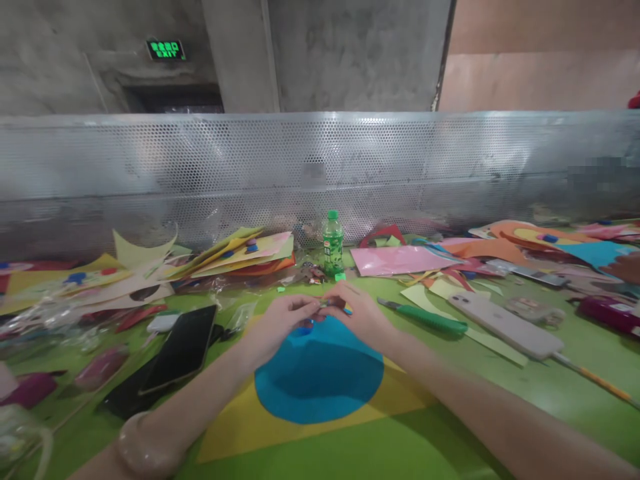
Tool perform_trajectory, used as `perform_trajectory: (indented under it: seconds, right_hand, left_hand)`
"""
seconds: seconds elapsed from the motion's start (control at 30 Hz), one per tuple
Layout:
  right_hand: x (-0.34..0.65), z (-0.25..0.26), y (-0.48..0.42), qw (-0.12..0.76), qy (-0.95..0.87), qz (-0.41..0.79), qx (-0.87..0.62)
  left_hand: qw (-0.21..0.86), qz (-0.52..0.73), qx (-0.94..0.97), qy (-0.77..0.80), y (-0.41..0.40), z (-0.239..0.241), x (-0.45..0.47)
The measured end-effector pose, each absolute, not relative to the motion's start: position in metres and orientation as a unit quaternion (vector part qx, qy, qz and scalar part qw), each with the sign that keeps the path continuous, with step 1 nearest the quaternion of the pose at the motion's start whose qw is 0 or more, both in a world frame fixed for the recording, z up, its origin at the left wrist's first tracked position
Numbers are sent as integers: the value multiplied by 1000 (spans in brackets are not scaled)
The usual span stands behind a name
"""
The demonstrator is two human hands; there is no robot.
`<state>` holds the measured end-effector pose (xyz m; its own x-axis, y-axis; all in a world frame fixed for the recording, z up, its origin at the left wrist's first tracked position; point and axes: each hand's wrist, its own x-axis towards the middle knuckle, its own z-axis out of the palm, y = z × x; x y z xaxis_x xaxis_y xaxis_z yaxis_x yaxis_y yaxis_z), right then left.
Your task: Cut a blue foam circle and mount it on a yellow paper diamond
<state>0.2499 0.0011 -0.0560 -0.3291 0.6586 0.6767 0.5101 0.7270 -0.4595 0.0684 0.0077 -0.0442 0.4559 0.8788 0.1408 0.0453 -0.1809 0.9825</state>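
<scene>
My left hand (280,323) and my right hand (363,313) meet over the far edge of a round blue paper shape (320,373). Both have their fingers pinched together on a small multicoloured piece (336,305) held between them. The blue shape lies on a yellow sheet (240,427) on the green table (525,387). A small dark blue bit (306,327) sits just under my left fingers.
A green bottle (333,243) stands behind my hands. A green-handled cutter (425,319) and a pale phone (505,327) lie to the right, a black phone (183,347) to the left. Stacks of coloured paper line the perforated metal wall (320,167).
</scene>
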Motion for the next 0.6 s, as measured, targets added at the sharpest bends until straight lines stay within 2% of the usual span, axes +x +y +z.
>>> perform_trajectory:
  seconds: [0.33,0.6]
  right_hand:
    - [250,-54,2,431,-846,-4,-314]
    - [254,-55,6,478,-824,4,-303]
  left_hand:
    - [459,373,715,373,11,-41,66]
    - [415,403,708,406,8,-42,69]
